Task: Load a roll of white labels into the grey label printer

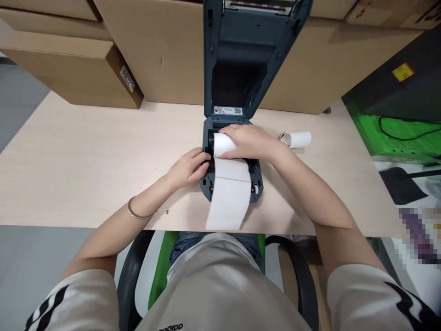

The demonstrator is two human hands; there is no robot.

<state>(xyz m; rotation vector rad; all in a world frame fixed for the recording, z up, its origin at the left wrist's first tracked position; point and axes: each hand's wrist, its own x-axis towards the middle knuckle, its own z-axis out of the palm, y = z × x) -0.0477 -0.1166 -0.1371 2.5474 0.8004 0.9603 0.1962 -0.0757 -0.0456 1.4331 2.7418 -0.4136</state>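
A dark blue-grey label printer [257, 177] stands on the table with its lid [246, 39] swung up. Inside it sits a roll of white labels [223, 145], and its loose strip [230, 197] runs over the printer's front toward me. My right hand [246, 141] is wrapped over the roll, fingers on its far side and thumb on its near side. My left hand [191, 168] is at the printer's left edge, fingers bent and the tips against the inner left side. What those fingertips hold, if anything, is hidden.
A small white paper roll [299, 139] lies to the right of the printer. Cardboard boxes [172, 55] line the back of the light wooden table [103, 165]. A dark box with a yellow label [396, 87] stands at the right, beside a green surface with a black cable [406, 138].
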